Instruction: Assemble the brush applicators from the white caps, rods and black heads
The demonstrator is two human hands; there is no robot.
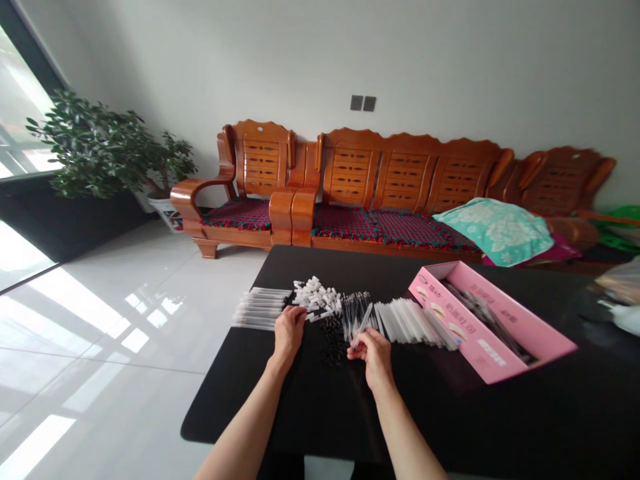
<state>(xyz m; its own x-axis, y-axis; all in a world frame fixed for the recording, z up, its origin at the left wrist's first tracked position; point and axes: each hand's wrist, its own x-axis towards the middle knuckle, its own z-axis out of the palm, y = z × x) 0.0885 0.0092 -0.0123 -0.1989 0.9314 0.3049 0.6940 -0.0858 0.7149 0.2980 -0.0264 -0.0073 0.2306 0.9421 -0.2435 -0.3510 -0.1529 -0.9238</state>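
My right hand (376, 357) pinches a translucent pen barrel (364, 321), which tilts up and away from the fingertips. My left hand (289, 333) has its fingers drawn together at the near edge of a heap of white pen caps (315, 295); what it grips, if anything, I cannot make out. To its left lies a row of capped pens (260, 308). Between my hands small black plugs (333, 343) are scattered. Just beyond my right hand are thin dark pen refills (353, 310). A row of translucent barrels (413, 321) lies right of them.
A pink open box (493, 327) holding dark slender items stands on the black table (310, 407) at the right. Plastic bags (623, 300) lie at the far right. Behind the table is a wooden sofa (350, 173) with a turquoise cushion (500, 230). A potted plant (115, 147) stands left.
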